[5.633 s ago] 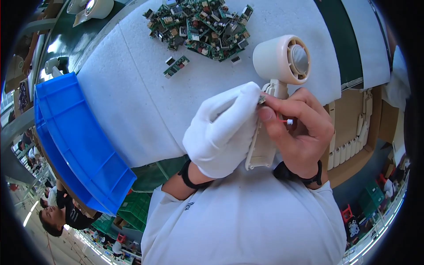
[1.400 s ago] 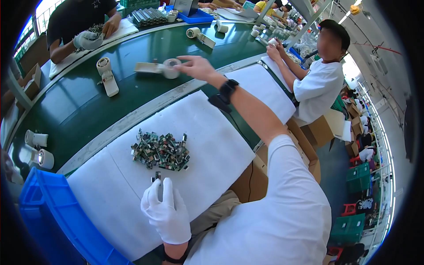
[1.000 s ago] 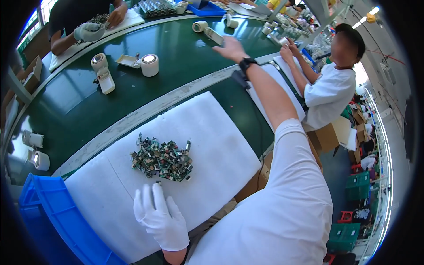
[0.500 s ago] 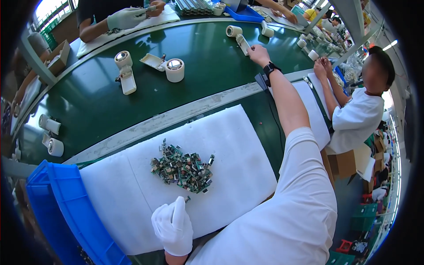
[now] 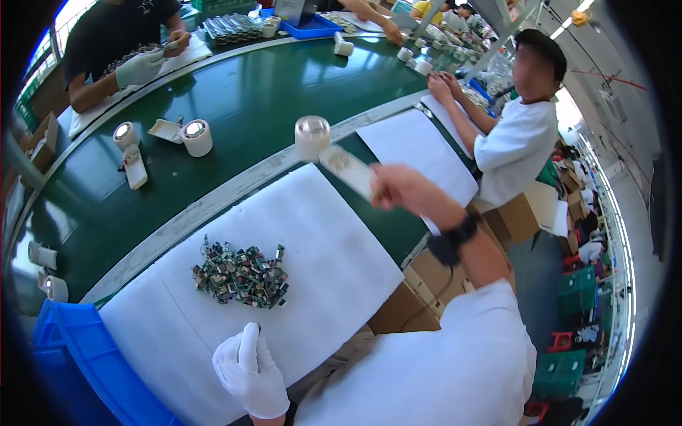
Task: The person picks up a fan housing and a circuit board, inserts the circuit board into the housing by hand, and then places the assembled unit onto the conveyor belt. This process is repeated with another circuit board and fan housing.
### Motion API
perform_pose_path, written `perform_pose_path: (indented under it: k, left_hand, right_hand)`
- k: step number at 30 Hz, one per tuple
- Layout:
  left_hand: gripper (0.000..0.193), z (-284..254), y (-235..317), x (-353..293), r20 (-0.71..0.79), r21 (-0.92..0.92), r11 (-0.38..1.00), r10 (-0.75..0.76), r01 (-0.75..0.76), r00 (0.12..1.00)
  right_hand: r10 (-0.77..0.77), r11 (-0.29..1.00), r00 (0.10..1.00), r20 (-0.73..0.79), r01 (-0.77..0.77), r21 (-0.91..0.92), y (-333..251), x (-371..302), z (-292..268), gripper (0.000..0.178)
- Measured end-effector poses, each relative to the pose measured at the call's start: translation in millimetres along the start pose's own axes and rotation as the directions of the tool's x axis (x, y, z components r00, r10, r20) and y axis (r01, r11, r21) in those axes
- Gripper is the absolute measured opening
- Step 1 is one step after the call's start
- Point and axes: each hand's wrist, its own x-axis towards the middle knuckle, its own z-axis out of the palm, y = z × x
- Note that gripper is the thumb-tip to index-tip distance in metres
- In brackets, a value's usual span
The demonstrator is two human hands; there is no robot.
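Observation:
My right hand, bare and slightly blurred, grips the flat end of a white plastic housing with a round, drum-shaped head. It hangs over the inner edge of the green table, the head pointing away to the left. My left hand, in a white glove, is closed in a pinch low over the white foam mat. A dark bit of a small circuit board shows at its fingertips; the rest is hidden. Just beyond lies a heap of small green circuit boards.
Similar white housings lie on the green table. A blue bin stands left of the mat. Co-workers sit across and at right, one beside a white sheet. Cardboard boxes stand lower right.
My right hand has drawn the housing off the green table, back toward me. The left hand stays pinched near the mat's front edge. The whole view has shifted to the right.

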Motion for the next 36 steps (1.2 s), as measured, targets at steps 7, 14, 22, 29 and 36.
perform_pose_path:
  k: [7,14,22,29,36]
  left_hand:
    - [0.031,-4,8,-1,-0.002,-0.142,0.990,0.016,-0.016,1.000]
    - [0.038,-10,16,10,0.172,-0.337,0.926,0.239,-0.171,0.956]
    - [0.046,15,23,2,0.275,-0.536,0.796,0.481,-0.282,0.832]
    - [0.046,14,19,-1,0.306,-0.532,0.805,0.474,-0.264,0.826]
    - [0.046,19,25,10,0.327,-0.520,0.812,0.476,-0.265,0.817]
  right_hand:
    - [0.433,0.901,0.901,0.001,-0.433,0.035,64,-136,127,0.027]
    - [-0.169,0.584,0.965,-0.199,-0.065,-0.809,65,-126,166,0.026]
    - [-0.487,0.173,0.843,0.228,0.349,-0.921,41,-95,147,0.030]
    - [-0.401,-0.042,0.757,0.515,0.547,-0.836,42,-85,134,0.037]
    - [-0.537,0.233,0.766,0.354,0.538,-0.810,53,-76,129,0.020]
